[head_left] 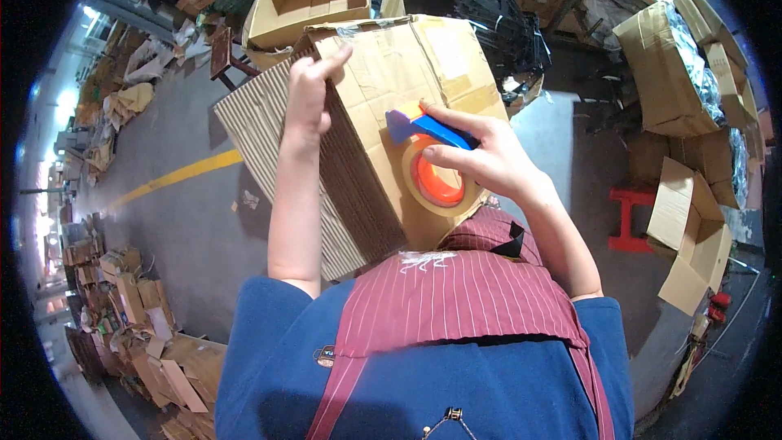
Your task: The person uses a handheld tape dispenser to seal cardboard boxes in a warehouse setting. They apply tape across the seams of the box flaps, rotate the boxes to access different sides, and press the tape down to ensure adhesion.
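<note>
My right hand (497,151) grips a tape dispenser (444,128) with a blue handle, a purple end and an orange hub inside a roll of tape. The dispenser is over the side of a worn brown cardboard box (375,73), just in front of my apron. My left hand (309,102) is at the box's far left edge, over ridged corrugated cardboard (269,118). Its fingers are curled, with the index finger partly stretched toward the box top; whatever they may hold is hidden. Older tape strips show on the box's upper face.
Beyond the box stands an open carton (314,0), with a heap of black items (501,24) to its right. Large cartons (664,73) line the right side, near a red metal stand (631,218). Flattened cardboard (175,375) piles up at the lower left. A yellow line (175,175) crosses the grey floor.
</note>
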Demonstrator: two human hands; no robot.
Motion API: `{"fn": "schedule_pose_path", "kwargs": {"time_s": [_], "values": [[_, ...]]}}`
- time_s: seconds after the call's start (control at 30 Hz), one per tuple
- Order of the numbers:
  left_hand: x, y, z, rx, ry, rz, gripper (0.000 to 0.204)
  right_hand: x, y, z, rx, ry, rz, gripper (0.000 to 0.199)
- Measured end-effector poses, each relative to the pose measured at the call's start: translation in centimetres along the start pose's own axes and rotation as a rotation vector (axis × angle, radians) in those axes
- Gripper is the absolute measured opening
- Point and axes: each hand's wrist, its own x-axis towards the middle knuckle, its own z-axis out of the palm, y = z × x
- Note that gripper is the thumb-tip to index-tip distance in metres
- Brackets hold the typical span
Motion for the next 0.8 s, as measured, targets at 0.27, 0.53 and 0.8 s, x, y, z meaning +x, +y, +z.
{"fn": "schedule_pose_path", "kwargs": {"time_s": [0.27, 0.53, 0.8], "values": [[5.4, -0.7, 1.7, 0.216, -0.062, 0.020, 0.033, 1.6, -1.4, -1.4, -0.100, -0.065, 0.026, 0.067], [0.4, 2.2, 2.2, 0.465, -0.009, 0.243, 0.040, 2.2, -3.3, -4.8, -0.232, -0.173, -0.108, 0.064], [-2.4, 0.7, 0.7, 0.357, -0.109, 0.356, 0.029, 0.0, -5.2, -8.1, -0.263, -0.271, -0.156, 0.065]]}}
